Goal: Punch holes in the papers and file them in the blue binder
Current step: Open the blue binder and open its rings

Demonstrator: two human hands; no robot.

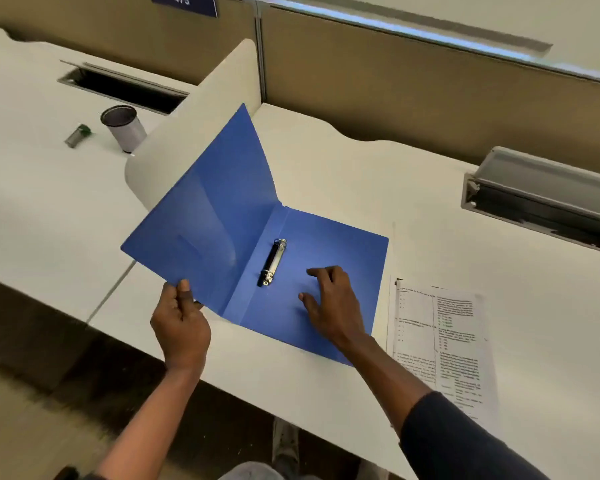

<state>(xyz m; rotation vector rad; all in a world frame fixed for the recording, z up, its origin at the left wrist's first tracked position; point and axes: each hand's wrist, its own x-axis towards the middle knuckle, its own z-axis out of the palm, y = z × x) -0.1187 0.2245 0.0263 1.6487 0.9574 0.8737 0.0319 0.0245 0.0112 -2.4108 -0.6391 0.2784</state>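
Note:
The blue binder [329, 247] lies open on the white desk [413, 202]. Its back cover is flat; its front cover [208, 216] stands tilted up to the left. My left hand [181, 323] pinches the near corner of that raised cover. My right hand [333, 303] rests flat on the back cover, fingers spread, just right of the metal ring mechanism [272, 262], whose rings look closed. A stack of printed papers [444, 344] lies on the desk to the right of the binder. No hole punch is visible.
A curved white divider [201, 109] stands behind the raised cover. On the neighbouring desk to the left sit a mesh pen cup [123, 128] and a small grey-green cylinder [77, 135]. A grey cable tray [541, 199] is open at the right.

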